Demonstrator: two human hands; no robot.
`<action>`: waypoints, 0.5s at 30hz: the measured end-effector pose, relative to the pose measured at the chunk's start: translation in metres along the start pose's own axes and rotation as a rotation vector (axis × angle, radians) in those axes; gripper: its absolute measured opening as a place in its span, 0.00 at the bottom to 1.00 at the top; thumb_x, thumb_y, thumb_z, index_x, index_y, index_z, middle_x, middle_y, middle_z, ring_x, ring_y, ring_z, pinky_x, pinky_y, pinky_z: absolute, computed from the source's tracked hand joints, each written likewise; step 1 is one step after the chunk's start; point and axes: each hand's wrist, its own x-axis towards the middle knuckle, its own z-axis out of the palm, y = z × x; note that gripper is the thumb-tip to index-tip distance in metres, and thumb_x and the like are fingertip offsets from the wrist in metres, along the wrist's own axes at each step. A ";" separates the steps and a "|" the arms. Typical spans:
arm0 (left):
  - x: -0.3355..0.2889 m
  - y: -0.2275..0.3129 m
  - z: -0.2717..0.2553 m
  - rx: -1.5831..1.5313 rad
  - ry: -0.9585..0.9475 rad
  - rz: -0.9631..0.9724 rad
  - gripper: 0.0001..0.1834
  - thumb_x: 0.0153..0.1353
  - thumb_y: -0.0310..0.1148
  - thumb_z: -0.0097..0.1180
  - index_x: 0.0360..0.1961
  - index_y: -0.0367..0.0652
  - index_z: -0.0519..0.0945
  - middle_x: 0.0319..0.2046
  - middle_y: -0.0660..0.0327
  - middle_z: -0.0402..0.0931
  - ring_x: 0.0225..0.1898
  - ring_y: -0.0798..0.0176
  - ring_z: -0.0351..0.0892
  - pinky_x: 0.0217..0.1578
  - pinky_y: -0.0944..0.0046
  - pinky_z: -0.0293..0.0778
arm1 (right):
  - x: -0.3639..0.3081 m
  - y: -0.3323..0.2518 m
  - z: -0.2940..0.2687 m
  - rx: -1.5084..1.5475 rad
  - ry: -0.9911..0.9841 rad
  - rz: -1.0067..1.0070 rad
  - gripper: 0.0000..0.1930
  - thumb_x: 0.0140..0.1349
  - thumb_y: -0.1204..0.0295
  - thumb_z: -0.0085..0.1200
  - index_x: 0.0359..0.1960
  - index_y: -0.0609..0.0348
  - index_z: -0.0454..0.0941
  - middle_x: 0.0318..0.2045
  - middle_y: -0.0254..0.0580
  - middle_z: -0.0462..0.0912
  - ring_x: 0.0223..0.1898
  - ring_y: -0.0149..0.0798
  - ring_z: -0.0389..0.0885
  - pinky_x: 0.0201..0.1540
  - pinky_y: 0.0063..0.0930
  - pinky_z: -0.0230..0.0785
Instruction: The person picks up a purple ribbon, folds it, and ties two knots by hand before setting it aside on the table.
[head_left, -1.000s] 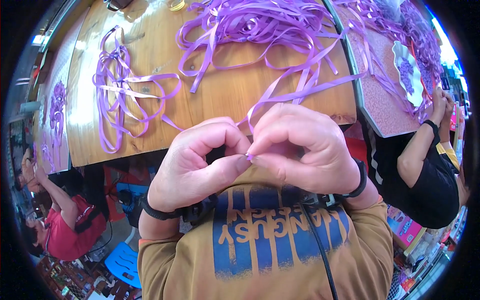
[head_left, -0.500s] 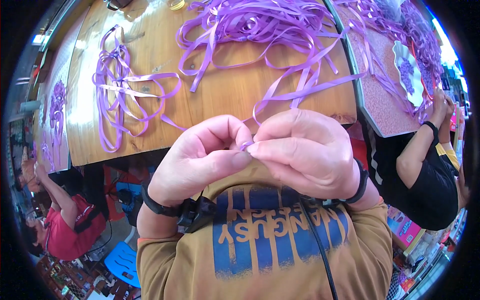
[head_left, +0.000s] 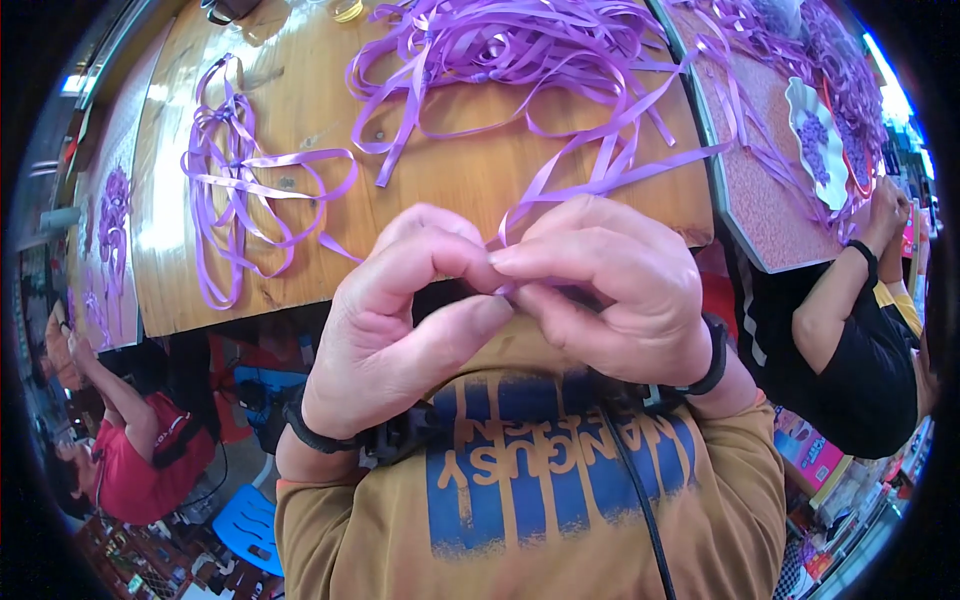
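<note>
My left hand (head_left: 405, 310) and my right hand (head_left: 620, 290) meet just past the near edge of the wooden table, in front of my chest. Their fingertips touch, both curled round a purple ribbon (head_left: 505, 290), of which only a small bit shows between them. The left thumb sits a little below the bent forefinger; the right forefinger lies against the left one. From behind the fingers a strip of ribbon runs up to the table. Most of what is pinched is hidden by the fingers.
A heap of purple ribbons (head_left: 510, 45) covers the far part of the wooden table (head_left: 290, 110). A smaller looped bundle (head_left: 232, 190) lies at left. On the pink-topped table (head_left: 770, 215) stands a white wavy dish (head_left: 830, 170) of small purple pieces. People sit at both sides; a blue chair (head_left: 248, 525) is lower left.
My left thumb has dropped away from its forefinger, opening a gap. The right fingers have shifted slightly, with the forefinger now reaching over to the left one. The ribbon stays between the hands.
</note>
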 end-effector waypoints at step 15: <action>-0.001 0.002 0.001 -0.366 -0.009 -0.345 0.06 0.58 0.26 0.52 0.35 0.34 0.74 0.31 0.65 0.74 0.34 0.77 0.69 0.36 0.76 0.67 | -0.002 0.001 0.002 0.021 0.006 0.000 0.12 0.42 0.88 0.56 0.29 0.59 0.76 0.25 0.38 0.75 0.24 0.30 0.74 0.24 0.19 0.65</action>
